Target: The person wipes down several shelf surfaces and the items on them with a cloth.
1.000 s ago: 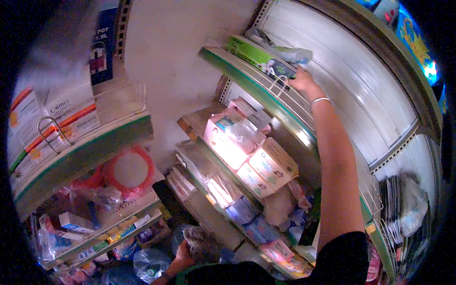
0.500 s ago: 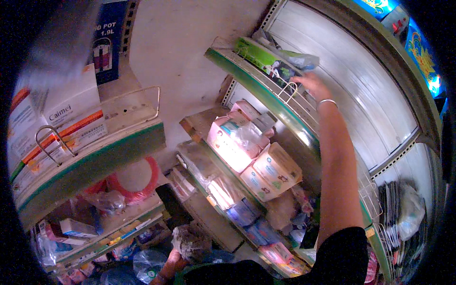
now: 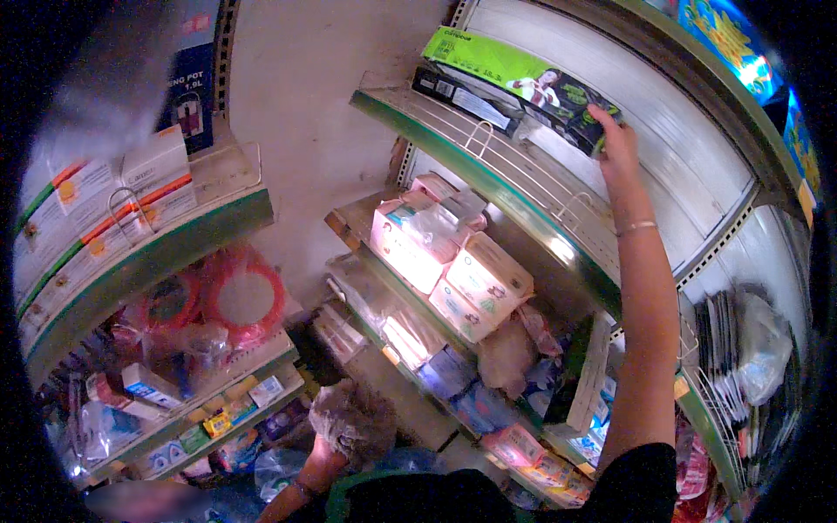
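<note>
My right hand is closed on the right end of a long green and black box with a picture of a person on its top. The box stands at the upper shelf, behind its wire guard; whether its underside touches the shelf I cannot tell. A crumpled clear plastic piece shows beneath its front edge. Low in the view, my left hand holds a bunched greyish cloth, whose folds hide most of the fingers.
Below that shelf stand pink boxes and a pale packet. Red rings in plastic and small boxes fill the left shelves, under white cartons. Black flat items and a clear bag hang at right. Wire guards line the shelf edges.
My right hand has gone from reaching over the shelf to gripping the box's right end. The box is raised and turned, showing more of its top. The cloth stays in my left hand.
</note>
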A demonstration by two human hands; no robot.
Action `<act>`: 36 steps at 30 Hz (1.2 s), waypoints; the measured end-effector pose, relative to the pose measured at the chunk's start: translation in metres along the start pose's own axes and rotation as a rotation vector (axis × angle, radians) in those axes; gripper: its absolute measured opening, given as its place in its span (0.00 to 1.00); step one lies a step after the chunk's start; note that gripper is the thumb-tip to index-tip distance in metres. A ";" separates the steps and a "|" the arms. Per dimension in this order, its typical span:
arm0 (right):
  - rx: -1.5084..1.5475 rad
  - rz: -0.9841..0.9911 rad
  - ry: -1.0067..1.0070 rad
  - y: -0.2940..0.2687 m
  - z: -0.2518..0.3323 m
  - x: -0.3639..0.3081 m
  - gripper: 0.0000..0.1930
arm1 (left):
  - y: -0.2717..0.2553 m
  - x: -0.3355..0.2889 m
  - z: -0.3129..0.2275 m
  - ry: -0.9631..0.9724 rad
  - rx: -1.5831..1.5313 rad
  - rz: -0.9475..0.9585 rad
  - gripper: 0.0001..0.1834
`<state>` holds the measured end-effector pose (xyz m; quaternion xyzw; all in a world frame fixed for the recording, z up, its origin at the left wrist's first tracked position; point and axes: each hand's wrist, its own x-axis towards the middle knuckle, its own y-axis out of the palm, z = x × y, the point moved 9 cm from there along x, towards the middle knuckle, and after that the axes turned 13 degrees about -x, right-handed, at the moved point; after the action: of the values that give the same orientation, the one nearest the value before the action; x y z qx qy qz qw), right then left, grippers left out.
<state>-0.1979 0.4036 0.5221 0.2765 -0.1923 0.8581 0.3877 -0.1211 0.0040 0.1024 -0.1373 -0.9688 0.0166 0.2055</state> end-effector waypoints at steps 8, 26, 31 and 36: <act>0.146 0.181 0.154 -0.109 0.028 -0.110 0.17 | 0.016 -0.027 0.001 -0.336 -1.292 0.044 0.19; -0.327 0.090 -0.108 -0.220 0.004 -0.406 0.38 | 0.034 0.010 -0.134 -0.079 -1.029 -0.272 0.17; -0.332 0.086 -0.116 -0.230 0.004 -0.418 0.40 | 0.024 0.001 -0.175 0.476 -0.327 -0.389 0.16; 0.060 0.049 0.162 -0.226 -0.032 -0.435 0.39 | 0.019 -0.001 -0.195 0.664 -0.060 -0.508 0.11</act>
<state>0.2039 0.3193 0.2521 0.2131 -0.1412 0.8922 0.3724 -0.0372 0.0169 0.2787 0.1020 -0.8531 -0.1080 0.5001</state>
